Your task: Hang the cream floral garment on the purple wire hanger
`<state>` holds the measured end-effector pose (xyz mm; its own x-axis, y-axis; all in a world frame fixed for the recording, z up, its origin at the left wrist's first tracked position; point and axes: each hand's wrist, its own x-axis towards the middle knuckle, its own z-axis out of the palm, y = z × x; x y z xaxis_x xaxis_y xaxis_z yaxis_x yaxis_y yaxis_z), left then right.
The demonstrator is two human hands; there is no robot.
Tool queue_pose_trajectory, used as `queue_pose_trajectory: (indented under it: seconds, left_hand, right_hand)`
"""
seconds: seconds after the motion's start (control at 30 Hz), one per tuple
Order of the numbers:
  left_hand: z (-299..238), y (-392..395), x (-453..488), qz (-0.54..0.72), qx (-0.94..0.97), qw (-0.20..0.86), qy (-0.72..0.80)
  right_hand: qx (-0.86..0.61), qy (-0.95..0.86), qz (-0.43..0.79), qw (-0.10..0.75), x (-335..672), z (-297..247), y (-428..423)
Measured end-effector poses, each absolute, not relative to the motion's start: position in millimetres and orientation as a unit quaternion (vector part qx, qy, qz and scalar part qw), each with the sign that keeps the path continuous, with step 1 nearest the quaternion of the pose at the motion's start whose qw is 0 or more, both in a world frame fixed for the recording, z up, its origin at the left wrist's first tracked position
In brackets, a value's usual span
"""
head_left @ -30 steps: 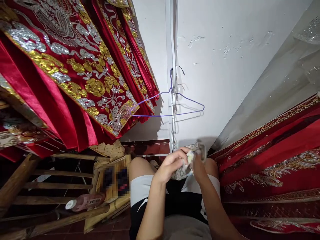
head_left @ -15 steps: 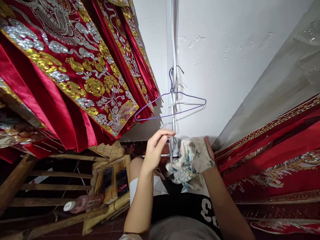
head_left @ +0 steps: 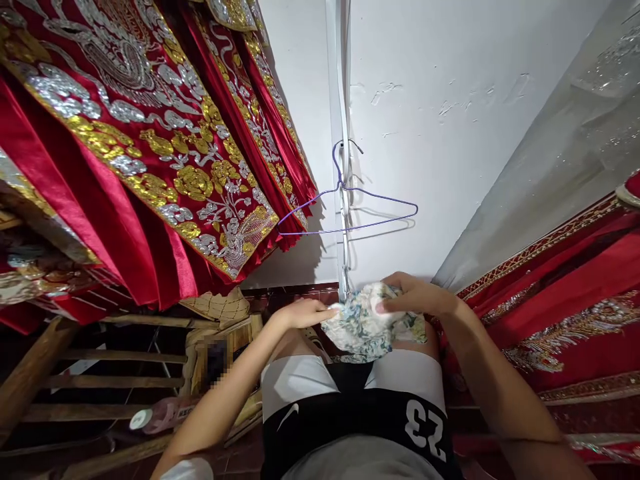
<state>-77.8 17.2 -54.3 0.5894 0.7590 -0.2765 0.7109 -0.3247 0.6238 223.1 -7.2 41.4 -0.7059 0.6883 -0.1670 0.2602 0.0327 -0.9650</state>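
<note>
A bunched floral cloth, white with blue and green print, is held above my lap between both hands. My left hand is closed, thumb and fingers together at the cloth's left edge. My right hand grips the cloth from the right, its thumb pressed on the front and its other fingers partly hidden behind the folds. Just beyond my hands, a purple wire hanger with nothing on it hangs from a white pole.
Red embroidered garments hang at the left, and more red embroidered cloth hangs at the right. A bamboo rack stands at lower left with a pink bottle on it. The white wall rises ahead.
My left hand has come down to the cloth and closed on its edge. My right hand, earlier partly covered by the cloth, now grips it from outside, and the cloth is more bunched.
</note>
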Motion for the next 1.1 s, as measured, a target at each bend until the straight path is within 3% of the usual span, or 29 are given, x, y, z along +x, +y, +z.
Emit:
queue_pose_trajectory:
  seconds: [0.13, 0.27, 0.5, 0.73, 0.9, 1.1]
  left_hand:
    - [-40.2, 20.5, -111.6, -0.021, 0.820, 0.204, 0.534]
    - [-29.3, 21.9, -117.2, 0.088, 0.830, 0.106, 0.541]
    - [-18.9, 12.6, -104.2, 0.206, 0.829, 0.155, 0.496]
    - [-12.4, 11.2, -118.7, 0.047, 0.800, 0.085, 0.592]
    - [8.5, 26.7, -125.5, 0.174, 0.788, 0.032, 0.590]
    - [40.8, 37.9, -104.3, 0.396, 0.782, 0.068, 0.477]
  right_hand:
    - [-0.440, -0.710, 0.444, 0.323, 224.6, 43.3, 14.3]
    - [-0.438, -0.699, 0.304, 0.477, 207.1, 28.4, 57.6]
    - [-0.459, -0.717, 0.307, 0.425, 183.3, -1.2, 110.1]
    - [-0.487, -0.761, 0.193, 0.384, 213.1, 7.0, 86.4]
    - [-0.491, -0.771, 0.162, 0.371, 233.3, 20.1, 66.4]
    - [-0.488, -0.771, 0.183, 0.366, 236.8, 27.4, 57.1]
